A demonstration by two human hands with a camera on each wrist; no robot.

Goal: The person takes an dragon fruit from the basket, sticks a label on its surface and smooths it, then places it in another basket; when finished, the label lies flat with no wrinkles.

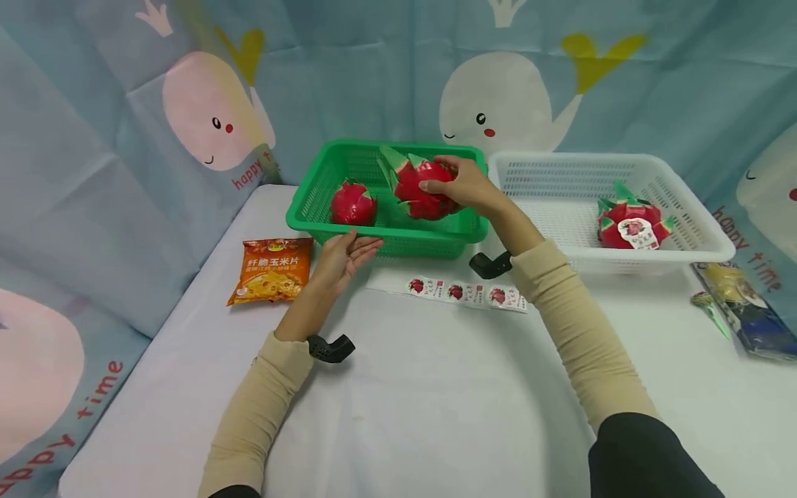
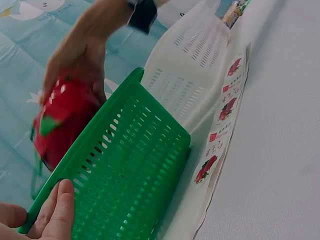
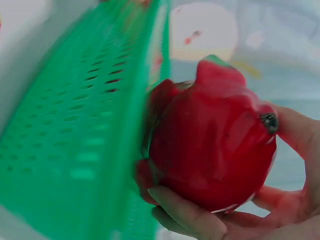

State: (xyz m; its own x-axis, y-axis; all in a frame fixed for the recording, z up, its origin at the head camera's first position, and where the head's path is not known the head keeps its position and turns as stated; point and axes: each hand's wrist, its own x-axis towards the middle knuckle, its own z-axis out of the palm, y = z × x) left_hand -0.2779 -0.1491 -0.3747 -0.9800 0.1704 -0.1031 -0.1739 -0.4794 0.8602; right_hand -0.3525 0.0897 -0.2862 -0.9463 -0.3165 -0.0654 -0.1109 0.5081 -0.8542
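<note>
My right hand (image 1: 463, 185) holds a red dragon fruit (image 1: 418, 187) with green leaf tips over the green basket (image 1: 398, 245). In the right wrist view, the thumb and fingers wrap round this dragon fruit (image 3: 212, 145), beside the basket's blurred wall. A second dragon fruit (image 1: 353, 205) lies in the left part of the green basket. At the basket's front rim is my left hand (image 1: 342, 259); the left wrist view shows its thumb inside the rim and its fingers (image 2: 59, 207) against the outer wall.
Right of the green basket stands a white basket (image 1: 548, 257) holding a dragon fruit (image 1: 631, 220) with a white label. A strip of dragon fruit stickers (image 1: 457, 291) lies in front. An orange snack bag (image 1: 274, 271) is at left, a dark package (image 1: 747, 311) at right.
</note>
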